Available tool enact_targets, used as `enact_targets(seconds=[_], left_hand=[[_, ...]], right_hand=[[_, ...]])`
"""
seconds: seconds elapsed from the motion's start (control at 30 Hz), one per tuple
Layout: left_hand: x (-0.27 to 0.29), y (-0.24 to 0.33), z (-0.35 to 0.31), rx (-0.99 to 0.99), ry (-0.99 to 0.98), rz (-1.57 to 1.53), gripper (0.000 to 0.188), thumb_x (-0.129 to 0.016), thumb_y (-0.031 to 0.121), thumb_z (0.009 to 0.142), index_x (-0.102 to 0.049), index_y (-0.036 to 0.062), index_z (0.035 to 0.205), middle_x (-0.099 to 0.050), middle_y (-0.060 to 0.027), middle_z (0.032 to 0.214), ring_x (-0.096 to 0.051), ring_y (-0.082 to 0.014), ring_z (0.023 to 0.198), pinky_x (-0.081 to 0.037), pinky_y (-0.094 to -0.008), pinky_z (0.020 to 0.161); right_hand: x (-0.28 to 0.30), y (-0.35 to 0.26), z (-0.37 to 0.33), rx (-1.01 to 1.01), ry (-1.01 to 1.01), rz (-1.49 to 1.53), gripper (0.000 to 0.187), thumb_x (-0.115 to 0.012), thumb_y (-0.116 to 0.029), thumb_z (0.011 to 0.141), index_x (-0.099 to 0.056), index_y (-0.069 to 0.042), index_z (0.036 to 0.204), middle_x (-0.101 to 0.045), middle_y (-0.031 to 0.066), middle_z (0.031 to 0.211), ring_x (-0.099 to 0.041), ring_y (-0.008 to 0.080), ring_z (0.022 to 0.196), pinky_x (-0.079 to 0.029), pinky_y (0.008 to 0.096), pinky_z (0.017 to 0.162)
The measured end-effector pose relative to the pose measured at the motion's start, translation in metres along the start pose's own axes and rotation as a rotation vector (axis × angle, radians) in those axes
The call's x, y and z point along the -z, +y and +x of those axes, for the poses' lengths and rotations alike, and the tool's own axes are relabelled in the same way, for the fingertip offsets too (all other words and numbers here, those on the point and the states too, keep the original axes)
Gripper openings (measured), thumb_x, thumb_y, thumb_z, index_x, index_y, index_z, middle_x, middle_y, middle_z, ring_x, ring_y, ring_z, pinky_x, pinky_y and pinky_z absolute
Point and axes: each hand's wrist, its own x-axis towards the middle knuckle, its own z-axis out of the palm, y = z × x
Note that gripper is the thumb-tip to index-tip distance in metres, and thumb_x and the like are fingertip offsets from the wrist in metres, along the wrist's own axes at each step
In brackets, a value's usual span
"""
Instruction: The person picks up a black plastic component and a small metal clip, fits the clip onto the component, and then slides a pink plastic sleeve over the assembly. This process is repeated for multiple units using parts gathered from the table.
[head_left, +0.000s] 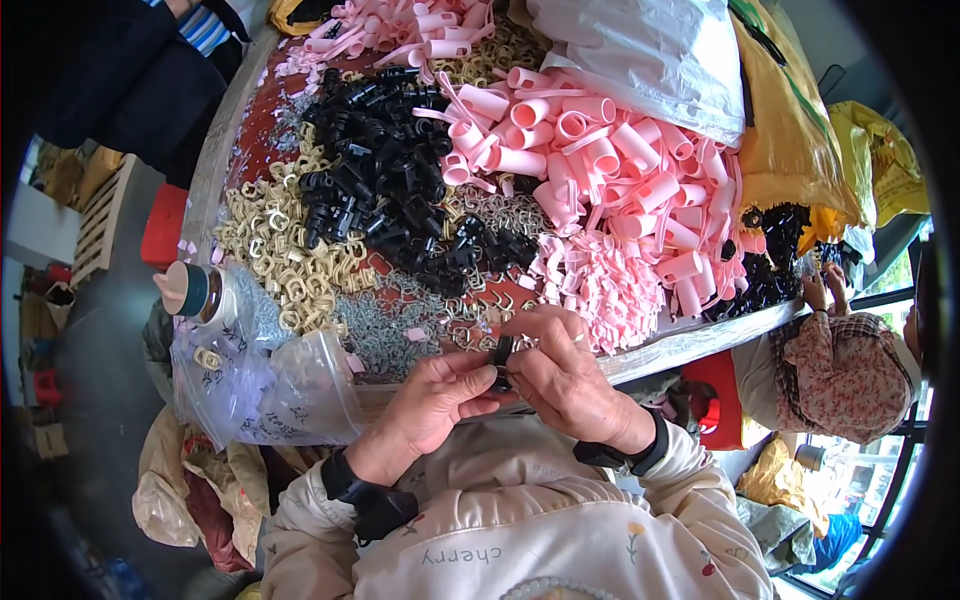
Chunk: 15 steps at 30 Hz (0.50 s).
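Note:
Close to the table's near edge, my left hand [440,395] pinches a small black plastic part [502,352] between thumb and fingers. My right hand [562,372] closes on the same part from the other side, its fingertips bent over it; whether it also holds a smaller piece I cannot make out. Just beyond my hands lie many small metal clips [400,325] and a heap of small flat pink pieces [600,290]. Farther off is a pile of black plastic parts [375,180], with cream-coloured rings [290,240] left of it and pink plastic tubes [630,170] to its right.
At the left edge stand a jar with a pink lid [190,290] and clear plastic bags [315,380]. A white sack [640,60] and a yellow sack [785,120] sit at the far right. Another person [835,375] works at the right; someone in dark clothes [130,90] is far left.

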Motion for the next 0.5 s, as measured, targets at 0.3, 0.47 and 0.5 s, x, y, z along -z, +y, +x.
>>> enact_targets(seconds=[0.3,0.47,0.5], left_hand=[[0.014,0.007,-0.009,-0.013,0.001,0.047,0.024,-0.05,0.009,0.081,-0.051,-0.0018,0.102,-0.057,-0.0123,0.093,-0.059,-0.0214,0.08,-0.05,-0.0244,0.067],[0.048,0.016,-0.02,-0.236,0.174,-0.05,0.023,-0.049,0.009,0.081,-0.051,-0.0015,0.101,-0.058,-0.0148,0.093,-0.059,-0.021,0.08,-0.05,-0.0236,0.067],[0.053,0.017,-0.023,-0.238,0.178,-0.049,0.023,-0.049,0.009,0.081,-0.051,-0.0015,0.101,-0.058,-0.0148,0.093,-0.059,-0.021,0.08,-0.05,-0.0236,0.067]], right_hand=[[-0.018,0.006,0.004,-0.19,0.071,0.478,0.02,-0.062,-0.005,0.064,-0.05,-0.005,0.08,-0.046,0.0114,0.097,-0.045,0.0271,0.088,-0.037,0.0358,0.076],[-0.022,0.028,0.013,-0.179,-0.067,0.355,0.023,-0.063,-0.011,0.064,-0.051,-0.006,0.083,-0.049,0.0106,0.092,-0.049,0.0247,0.084,-0.039,0.0335,0.072],[-0.023,0.03,0.016,-0.121,-0.161,0.223,0.022,-0.063,-0.012,0.064,-0.051,-0.006,0.083,-0.049,0.0096,0.088,-0.05,0.0242,0.082,-0.04,0.0332,0.071]])
